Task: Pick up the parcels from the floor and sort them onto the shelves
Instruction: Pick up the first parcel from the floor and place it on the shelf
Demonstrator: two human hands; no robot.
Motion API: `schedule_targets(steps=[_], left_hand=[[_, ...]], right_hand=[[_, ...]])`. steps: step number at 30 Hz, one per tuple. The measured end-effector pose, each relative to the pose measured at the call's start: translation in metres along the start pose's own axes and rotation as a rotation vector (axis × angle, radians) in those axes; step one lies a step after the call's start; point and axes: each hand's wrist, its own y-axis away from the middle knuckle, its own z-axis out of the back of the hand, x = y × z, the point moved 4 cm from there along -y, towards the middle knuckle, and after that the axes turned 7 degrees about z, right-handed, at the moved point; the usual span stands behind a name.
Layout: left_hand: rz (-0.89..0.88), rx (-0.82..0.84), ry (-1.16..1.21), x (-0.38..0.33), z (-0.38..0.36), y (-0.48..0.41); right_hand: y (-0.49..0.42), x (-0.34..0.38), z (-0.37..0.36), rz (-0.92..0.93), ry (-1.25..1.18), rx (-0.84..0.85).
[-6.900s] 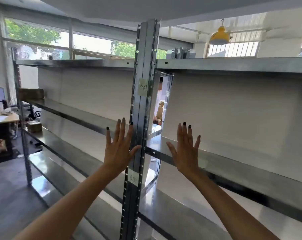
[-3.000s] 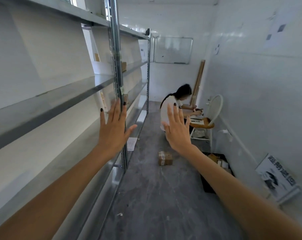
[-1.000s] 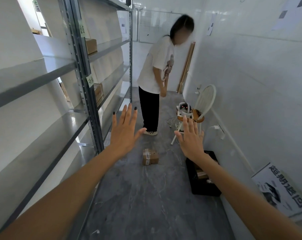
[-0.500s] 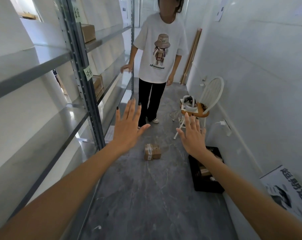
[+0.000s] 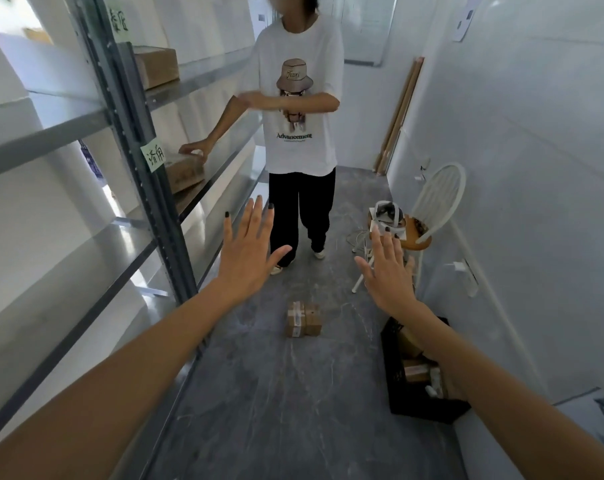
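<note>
Both arms extend forward into the centre of the frame. The left hand (image 5: 250,252) is raised palm-forward at centre frame, fingers (image 5: 259,220) spread apart and holding nothing. The right hand (image 5: 387,273) is raised to the right of centre, fingers also apart and empty. Dark polish is visible on the nails of both hands.

A small brown parcel (image 5: 303,319) with pale tape bands lies on the grey floor (image 5: 293,410), below and between the two hands, apart from both. To its right, at lower right of the frame, a black crate (image 5: 397,386) stands on the floor against the wall; it contains further brown parcels, partly hidden by the right forearm.

A metal shelf unit (image 5: 148,188) runs along the left side of the frame, with paper labels fixed to its upright post. One cardboard box (image 5: 156,67) sits on an upper shelf at upper left. A second box (image 5: 184,173) sits on the shelf below.

A second person (image 5: 302,133), in a white printed T-shirt and black trousers, stands at upper centre, with one hand resting on the second box.

A white chair (image 5: 435,199) stands right of centre against the wall, with a small white device on its wooden seat.
</note>
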Motion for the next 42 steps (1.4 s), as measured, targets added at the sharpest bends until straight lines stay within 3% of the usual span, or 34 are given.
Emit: schedule_targets(steps=[9,27,42], left_hand=[[0.007,0.031,-0.029,-0.024,-0.029,-0.039],[0.01,0.029,-0.041,0.022,-0.089,-0.192],[-0.018,0.07,0.017,0.028,-0.126,-0.223]], right_hand=[[-0.044,-0.038,-0.02,0.068,0.011,0.069],[-0.193,-0.024,-0.063,0.013,0.067,0.066],[-0.222,-0.032,-0.089,0.006,0.07,0.1]])
